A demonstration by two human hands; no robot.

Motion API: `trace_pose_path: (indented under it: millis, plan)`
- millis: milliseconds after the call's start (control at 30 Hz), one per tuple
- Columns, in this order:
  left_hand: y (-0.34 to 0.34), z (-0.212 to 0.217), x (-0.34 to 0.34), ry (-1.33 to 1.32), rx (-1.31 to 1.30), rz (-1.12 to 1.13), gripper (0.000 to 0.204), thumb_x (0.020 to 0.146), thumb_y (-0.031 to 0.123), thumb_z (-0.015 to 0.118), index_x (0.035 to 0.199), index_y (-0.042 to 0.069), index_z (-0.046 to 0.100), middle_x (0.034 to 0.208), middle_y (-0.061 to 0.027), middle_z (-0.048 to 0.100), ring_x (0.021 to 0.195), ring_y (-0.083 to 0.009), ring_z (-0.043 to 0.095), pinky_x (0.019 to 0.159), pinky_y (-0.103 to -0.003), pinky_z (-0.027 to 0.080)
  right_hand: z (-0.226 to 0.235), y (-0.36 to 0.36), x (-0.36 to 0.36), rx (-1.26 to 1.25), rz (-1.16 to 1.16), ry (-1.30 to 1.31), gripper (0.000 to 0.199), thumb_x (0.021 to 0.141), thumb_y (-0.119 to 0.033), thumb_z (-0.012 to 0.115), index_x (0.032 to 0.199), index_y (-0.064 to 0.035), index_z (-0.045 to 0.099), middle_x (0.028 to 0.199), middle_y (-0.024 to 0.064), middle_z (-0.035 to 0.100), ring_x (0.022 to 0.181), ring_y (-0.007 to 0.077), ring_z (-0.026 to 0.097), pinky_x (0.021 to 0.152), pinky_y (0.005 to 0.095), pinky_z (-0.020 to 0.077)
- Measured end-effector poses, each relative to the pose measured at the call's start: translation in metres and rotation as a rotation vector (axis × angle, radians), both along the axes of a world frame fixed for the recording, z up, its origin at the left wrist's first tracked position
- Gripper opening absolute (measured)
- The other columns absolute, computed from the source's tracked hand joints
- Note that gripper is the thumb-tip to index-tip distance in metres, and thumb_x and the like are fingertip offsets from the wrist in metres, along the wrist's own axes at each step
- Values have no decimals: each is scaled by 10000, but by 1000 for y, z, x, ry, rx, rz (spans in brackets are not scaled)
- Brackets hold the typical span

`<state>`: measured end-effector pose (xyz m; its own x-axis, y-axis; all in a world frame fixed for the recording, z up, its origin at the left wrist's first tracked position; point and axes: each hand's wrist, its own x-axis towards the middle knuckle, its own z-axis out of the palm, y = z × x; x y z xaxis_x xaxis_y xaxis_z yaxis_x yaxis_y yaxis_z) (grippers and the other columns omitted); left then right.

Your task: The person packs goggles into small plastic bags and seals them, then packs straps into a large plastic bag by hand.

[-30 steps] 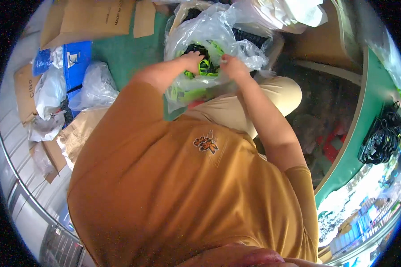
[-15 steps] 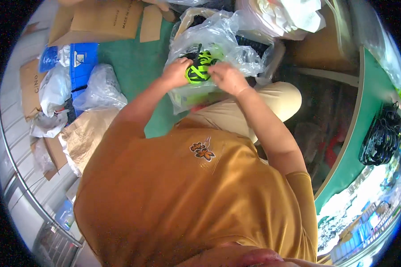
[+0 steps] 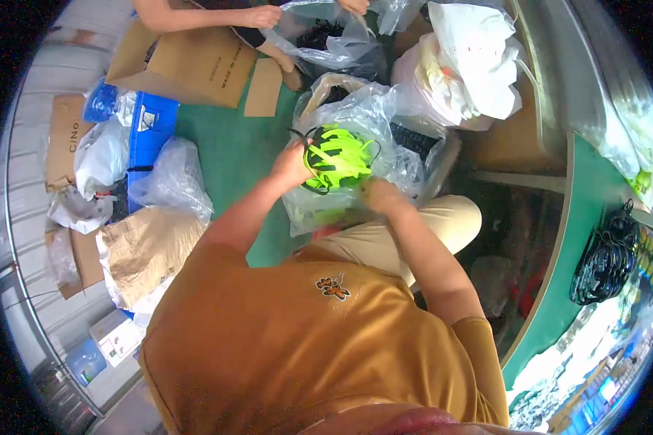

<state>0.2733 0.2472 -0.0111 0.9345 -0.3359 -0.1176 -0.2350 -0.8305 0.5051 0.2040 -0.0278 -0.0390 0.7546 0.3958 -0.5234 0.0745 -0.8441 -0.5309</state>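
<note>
A bundle of lime-green and black straps (image 3: 341, 156) sits over a clear plastic bag between my hands. My left hand (image 3: 292, 165) is closed on its left side, with black loops hanging around the fingers. Just below and to the right of the bundle is my right hand (image 3: 379, 196), smeared by motion, so its fingers do not show clearly. The clear plastic bag (image 3: 323, 116) lies open in front of my bent knee, with dark items inside and more lime-green showing through its near part.
At the top, another person's hands (image 3: 263, 16) hold a second clear bag. Left of it stands an open cardboard box (image 3: 203, 69). Blue bins (image 3: 152, 130) and plastic bags line the left. A white sack (image 3: 471, 65) and a green tabletop (image 3: 544, 319) are on the right.
My view has shifted, bringing the other person's hands in at the top. The strap bundle is more spread out and shows more green. My right hand has moved off it, down and right.
</note>
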Motion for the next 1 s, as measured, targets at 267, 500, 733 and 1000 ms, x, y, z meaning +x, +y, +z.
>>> trace_pose_path:
  millis: [267,500,733,1000]
  plan:
    - [-5,13,3,183,-132,157,704,661,286,858,1276,96,573,1234,-161,640,1134,-370,626,966,-452,517,-9,0,-6,-55,-1,67,496,861,-357,615,1272,-80,596,1280,199,634,1138,404,633,961,519,517]
    - [-10,12,5,201,-225,71,686,685,338,848,1276,127,573,1197,-159,660,1124,-371,632,943,-463,519,-6,0,0,-66,65,88,477,864,-383,625,1241,-90,633,1240,206,654,1155,383,631,963,515,516]
    - [-9,12,-3,211,-148,132,672,679,320,843,1264,121,578,1196,-164,661,1114,-369,635,941,-449,519,-6,0,-1,-80,95,111,492,870,-394,611,1259,-94,626,1258,208,645,1165,382,624,959,507,516]
    - [-1,-15,-7,170,-83,131,728,668,325,853,1287,80,560,1248,-170,629,1134,-371,628,945,-457,521,8,1,8,-4,30,219,722,877,-537,636,1441,-120,468,1312,259,605,1194,426,600,994,522,488]
